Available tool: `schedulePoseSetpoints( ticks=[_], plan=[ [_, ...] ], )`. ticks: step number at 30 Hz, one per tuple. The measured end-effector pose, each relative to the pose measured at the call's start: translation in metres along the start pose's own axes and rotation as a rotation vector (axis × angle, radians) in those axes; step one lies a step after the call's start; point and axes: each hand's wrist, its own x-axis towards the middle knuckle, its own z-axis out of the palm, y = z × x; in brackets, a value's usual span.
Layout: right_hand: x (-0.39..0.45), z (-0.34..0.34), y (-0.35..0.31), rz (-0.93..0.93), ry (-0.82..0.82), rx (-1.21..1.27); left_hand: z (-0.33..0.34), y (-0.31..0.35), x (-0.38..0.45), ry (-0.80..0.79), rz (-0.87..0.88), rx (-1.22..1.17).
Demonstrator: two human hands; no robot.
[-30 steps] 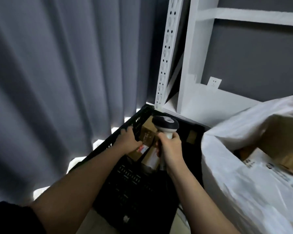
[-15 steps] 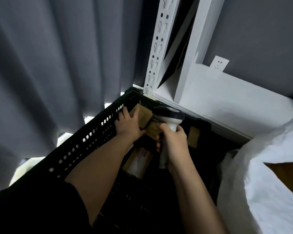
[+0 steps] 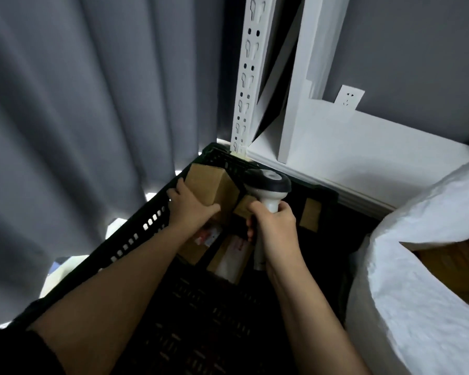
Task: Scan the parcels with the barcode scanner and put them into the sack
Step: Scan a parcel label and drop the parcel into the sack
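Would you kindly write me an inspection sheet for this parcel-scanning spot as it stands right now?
Surface: black slotted crate holds the parcels; floor barely visible.
Job's things: brown box lifted at the crate's far corner; scanner upright beside it; two labelled parcels lie lower in the crate; a small box leans at the right wall; white sack to the right, cardboard showing inside.
Clutter: nothing seen.
Grippers: left hand grips the brown box; right hand grips the scanner's handle.
Cables: nothing seen.
Surroundings: grey curtain, white perforated rack post, white shelf frame, wall socket.
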Motion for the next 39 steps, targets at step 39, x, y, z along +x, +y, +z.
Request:
schedulePoseSetpoints(
  ticks=[39],
  plan=[
    [-0.247, -0.110, -0.072, -0.118, -0.578, -0.365, -0.220, 0.001, -0.346, 0.203, 0.694, 0.048]
  ],
)
